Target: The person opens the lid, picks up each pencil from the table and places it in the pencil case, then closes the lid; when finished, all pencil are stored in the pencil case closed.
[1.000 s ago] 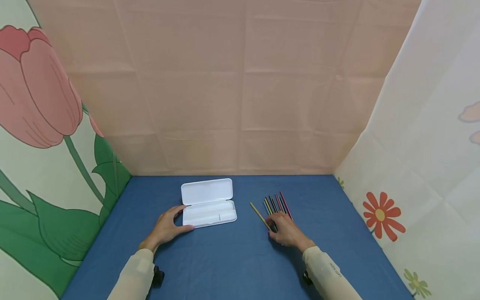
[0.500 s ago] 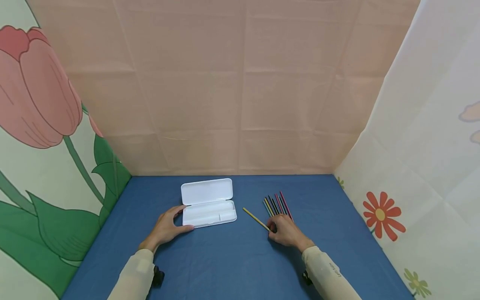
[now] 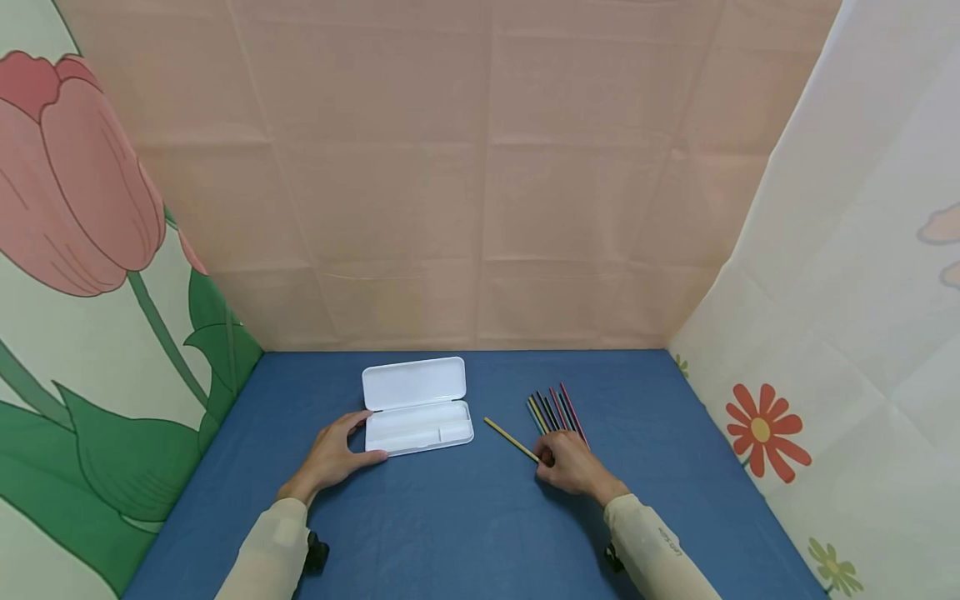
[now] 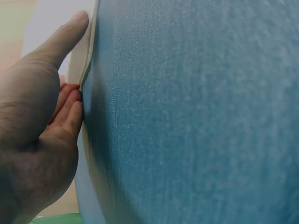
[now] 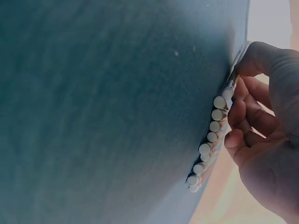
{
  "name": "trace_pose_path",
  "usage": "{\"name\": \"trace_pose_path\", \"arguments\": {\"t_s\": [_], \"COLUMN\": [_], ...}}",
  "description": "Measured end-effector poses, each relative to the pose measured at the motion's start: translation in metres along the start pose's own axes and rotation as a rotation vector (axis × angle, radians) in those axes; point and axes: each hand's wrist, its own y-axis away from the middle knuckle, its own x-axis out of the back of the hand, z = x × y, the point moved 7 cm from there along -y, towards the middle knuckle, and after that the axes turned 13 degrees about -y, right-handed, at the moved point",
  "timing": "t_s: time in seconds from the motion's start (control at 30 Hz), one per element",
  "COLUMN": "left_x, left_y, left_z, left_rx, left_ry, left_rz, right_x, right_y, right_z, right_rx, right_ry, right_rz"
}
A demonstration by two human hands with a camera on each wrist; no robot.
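A white pencil case (image 3: 416, 429) lies with its lid raised at the back of the table. My left hand (image 3: 333, 450) holds its left end, thumb along the front edge and fingers behind; the left wrist view shows the thumb (image 4: 65, 39) against the case's side. To the right, my right hand (image 3: 572, 462) pinches the near end of a yellow pencil (image 3: 512, 439), which points left toward the case. Several coloured pencils (image 3: 572, 408) lie side by side beyond that hand, their near parts hidden by it. Their white round ends (image 5: 205, 149) show beside my fingers in the right wrist view.
A blue cloth (image 3: 450, 525) covers the table. Behind it rises a beige backdrop (image 3: 480, 183). Flower-printed panels stand at the left (image 3: 82, 175) and right (image 3: 810, 333). The case has a small divider (image 3: 439, 434) inside.
The far end of the yellow pencil has swung left, away from the other pencils, and tilts flatter toward the case. The right hand has barely moved; the left hand and case stay still.
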Motion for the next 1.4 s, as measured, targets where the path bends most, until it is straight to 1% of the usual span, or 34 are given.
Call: {"name": "trace_pose_path", "arguments": {"t_s": [0.37, 0.73, 1.07, 1.2, 1.4], "left_x": [0.002, 0.0, 0.001, 0.001, -0.001], "left_y": [0.002, 0.001, 0.0, 0.0, 0.0], "left_z": [0.001, -0.002, -0.001, 0.0, 0.0], "left_rx": [0.008, 0.009, 0.011, 0.011, 0.006], "left_ry": [0.003, 0.006, -0.001, -0.005, -0.003], "left_rz": [0.006, 0.004, 0.003, 0.004, 0.01], "right_x": [0.013, 0.018, 0.018, 0.016, 0.009], "right_y": [0.001, -0.005, -0.023, -0.033, -0.05], "right_z": [0.002, -0.004, -0.016, -0.022, -0.033], "right_rx": [-0.007, 0.013, 0.059, 0.079, 0.095], "right_ry": [-0.08, -0.097, -0.096, -0.099, -0.066], "right_rz": [0.015, 0.007, 0.005, -0.005, -0.022]}}
